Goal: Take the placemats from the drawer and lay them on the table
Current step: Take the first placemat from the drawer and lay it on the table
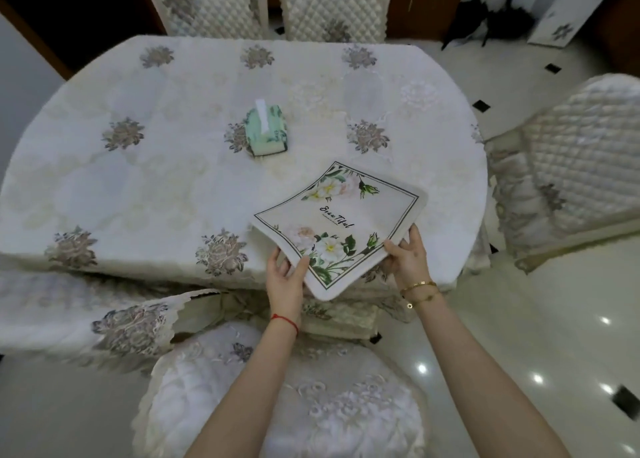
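Reaching forward over a quilted chair seat (311, 398), both bare forearms stretch toward the near edge of the table (173, 180), which is covered by a pale cloth with embroidered flower clusters. The left hand (284, 277) grips the placemat (341, 225) along its near left edge, thumb lying on the printed top and the other fingers curled underneath; a red string circles that wrist. The right hand (408, 256) pinches the near right edge, thumb on top near the leaf print, fingers tucked below, with two thin gold bracelets on the wrist. Both wrists are nearly straight, palms turned inward toward each other.

The placemat is turned so that one corner points back at the person and hangs past the table's edge, between the two hands. Its far part lies over the tablecloth; whether it fully rests there or is slightly lifted I cannot tell. It is pale with a dark border line, white flowers at two opposite corners and a script word in the middle.

A green tissue pack (266, 130) stands farther in on the table, well apart from the placemat. More quilted chairs stand at the far side and on the right, on a glossy tiled floor.
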Available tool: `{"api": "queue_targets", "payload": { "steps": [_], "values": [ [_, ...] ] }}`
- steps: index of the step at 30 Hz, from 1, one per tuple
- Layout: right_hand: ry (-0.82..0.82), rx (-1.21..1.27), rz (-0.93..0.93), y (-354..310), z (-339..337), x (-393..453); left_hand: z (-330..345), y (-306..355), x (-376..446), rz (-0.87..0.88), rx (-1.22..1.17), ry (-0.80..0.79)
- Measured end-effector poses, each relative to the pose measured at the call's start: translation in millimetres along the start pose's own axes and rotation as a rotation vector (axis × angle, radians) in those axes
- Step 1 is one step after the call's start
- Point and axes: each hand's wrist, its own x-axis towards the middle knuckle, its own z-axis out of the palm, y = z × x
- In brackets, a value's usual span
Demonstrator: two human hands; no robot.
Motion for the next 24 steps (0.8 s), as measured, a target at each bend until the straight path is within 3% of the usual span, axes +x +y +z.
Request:
{"api": "queue_targets", "payload": {
  "steps": [9,14,24],
  "values": [
    [-0.078,0.015,0.083,-12.9,-11.6,27.9,-9.1,22.1,44.0,-0.027,-0.001,-0.022],
    [-0.135,-0.127,0.034,-21.4,-2.5,49.8,-24.3,22.1,66.3,-0.016,0.066,0.038],
    [0.07,-0.149,0.041,9.4,32.4,73.6,-8.5,1.9,97.9,-0.048,0.008,0.168]
  ]
}}
